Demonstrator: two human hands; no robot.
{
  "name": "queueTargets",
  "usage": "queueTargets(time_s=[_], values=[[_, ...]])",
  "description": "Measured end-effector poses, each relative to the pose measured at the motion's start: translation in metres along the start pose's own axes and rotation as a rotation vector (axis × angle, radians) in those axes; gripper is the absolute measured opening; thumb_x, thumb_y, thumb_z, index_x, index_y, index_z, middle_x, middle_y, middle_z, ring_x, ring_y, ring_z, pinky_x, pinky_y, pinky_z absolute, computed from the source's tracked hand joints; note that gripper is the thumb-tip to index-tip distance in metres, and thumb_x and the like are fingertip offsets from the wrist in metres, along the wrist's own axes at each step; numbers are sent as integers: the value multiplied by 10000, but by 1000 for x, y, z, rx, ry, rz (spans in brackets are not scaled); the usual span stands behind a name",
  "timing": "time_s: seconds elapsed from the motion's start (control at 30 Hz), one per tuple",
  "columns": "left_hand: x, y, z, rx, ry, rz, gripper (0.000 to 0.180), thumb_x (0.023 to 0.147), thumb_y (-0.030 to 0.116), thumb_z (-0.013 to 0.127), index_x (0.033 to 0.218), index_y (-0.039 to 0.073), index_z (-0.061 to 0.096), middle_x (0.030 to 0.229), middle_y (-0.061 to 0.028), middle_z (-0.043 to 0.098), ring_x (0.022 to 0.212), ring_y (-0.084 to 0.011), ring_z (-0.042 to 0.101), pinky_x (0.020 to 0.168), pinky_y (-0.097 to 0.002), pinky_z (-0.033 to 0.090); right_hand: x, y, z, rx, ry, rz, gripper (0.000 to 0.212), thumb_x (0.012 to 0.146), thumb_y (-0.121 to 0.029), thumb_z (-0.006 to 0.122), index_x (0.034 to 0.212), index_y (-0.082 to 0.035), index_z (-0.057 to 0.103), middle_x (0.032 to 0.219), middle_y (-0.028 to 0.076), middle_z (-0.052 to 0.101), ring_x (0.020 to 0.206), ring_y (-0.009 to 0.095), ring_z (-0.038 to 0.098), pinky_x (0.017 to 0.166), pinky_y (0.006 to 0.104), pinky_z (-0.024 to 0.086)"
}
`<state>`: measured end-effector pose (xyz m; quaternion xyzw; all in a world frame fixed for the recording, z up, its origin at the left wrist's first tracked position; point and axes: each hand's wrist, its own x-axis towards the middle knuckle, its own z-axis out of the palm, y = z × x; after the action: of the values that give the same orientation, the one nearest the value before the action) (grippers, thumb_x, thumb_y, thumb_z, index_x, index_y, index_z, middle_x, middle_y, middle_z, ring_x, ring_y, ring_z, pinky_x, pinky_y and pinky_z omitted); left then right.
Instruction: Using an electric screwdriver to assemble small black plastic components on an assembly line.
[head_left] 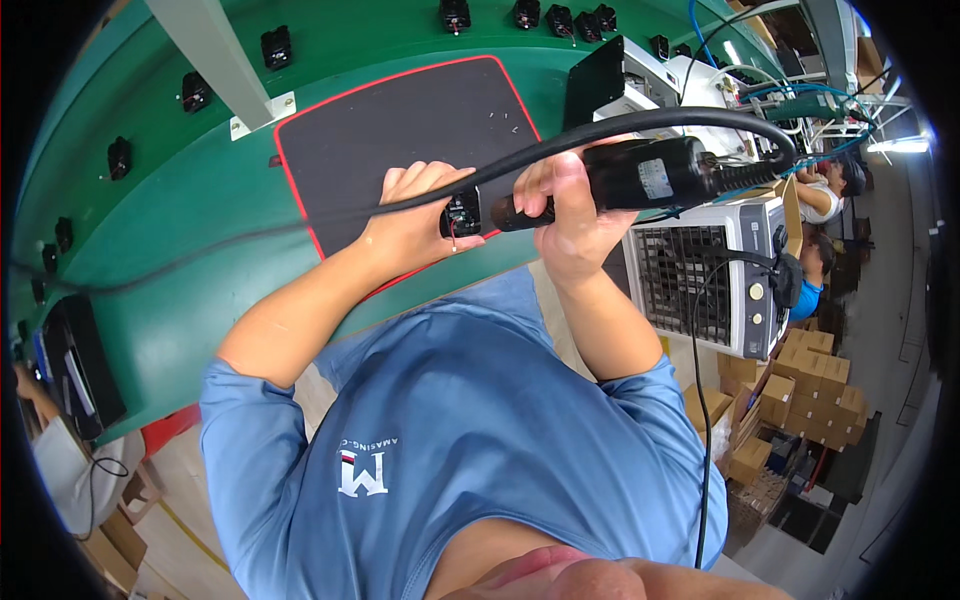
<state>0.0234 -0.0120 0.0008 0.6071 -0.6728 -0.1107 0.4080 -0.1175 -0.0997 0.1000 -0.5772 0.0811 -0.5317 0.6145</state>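
Observation:
My left hand (412, 205) grips a small black housing (461, 214) with its inner parts exposed and a thin wire at its lower edge. My right hand (578, 230) is wrapped round a black electric screwdriver (650, 172) lying almost level, its nose pointing left at the housing. Whether its bit touches a screw cannot be made out. Both hands are over the near right part of a dark work mat (390, 130) with a red border. From the screwdriver's rear end a thick black cord (690, 115) loops back and runs left above my hands.
Several black units (276, 46) stand along the green bench (190, 240) beyond the mat. A metal post (215, 60) rises at its far edge. An air cooler (690, 280) is on the right, with cartons (815, 385) and people behind. A black tray (80, 365) sits at left.

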Motion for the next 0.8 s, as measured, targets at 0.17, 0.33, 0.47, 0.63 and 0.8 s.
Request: queueTargets(time_s=[0.17, 0.33, 0.47, 0.63, 0.8], values=[[-1, -1, 1, 2, -36, -40, 816, 594, 381, 903, 1271, 73, 567, 1086, -67, 588, 1009, -269, 557, 847, -413, 377, -9, 14, -6, -30, -5, 43, 311, 902, 83, 591, 1178, -7, 480, 713, 54, 542, 537, 117, 550, 512, 277, 516], [-3, -3, 4, 7, -6, -20, 846, 602, 360, 908, 1305, 64, 542, 1101, -96, 594, 1025, -301, 560, 882, -408, 372, -8, 14, -1, -15, -1, 20, 321, 891, 89, 606, 1172, -8, 484, 718, 60, 551, 535, 115, 548, 508, 273, 505], [0, 1, -3, 10, -54, -35, 845, 596, 359, 911, 1297, 56, 550, 1098, -102, 590, 1022, -293, 560, 862, -398, 401, -9, 16, -4, -146, -61, 0, 262, 947, 3, 547, 1192, -36, 462, 714, 81, 522, 495, 134, 493, 470, 326, 486], [2, -2, -5, -16, -34, -24, 815, 595, 355, 910, 1269, 45, 575, 1068, -103, 601, 1013, -293, 573, 855, -404, 416, -10, 18, -2, -55, -43, 3, 261, 907, 52, 588, 1127, -26, 471, 740, 86, 549, 524, 125, 529, 488, 297, 495], [6, -5, -4, -24, -26, 16, 793, 595, 347, 910, 1254, 43, 590, 1037, -96, 612, 997, -292, 580, 852, -400, 416, -13, 23, -5, -91, -92, -23, 235, 922, 29, 582, 1109, -47, 461, 752, 96, 537, 505, 138, 510, 476, 316, 494]])
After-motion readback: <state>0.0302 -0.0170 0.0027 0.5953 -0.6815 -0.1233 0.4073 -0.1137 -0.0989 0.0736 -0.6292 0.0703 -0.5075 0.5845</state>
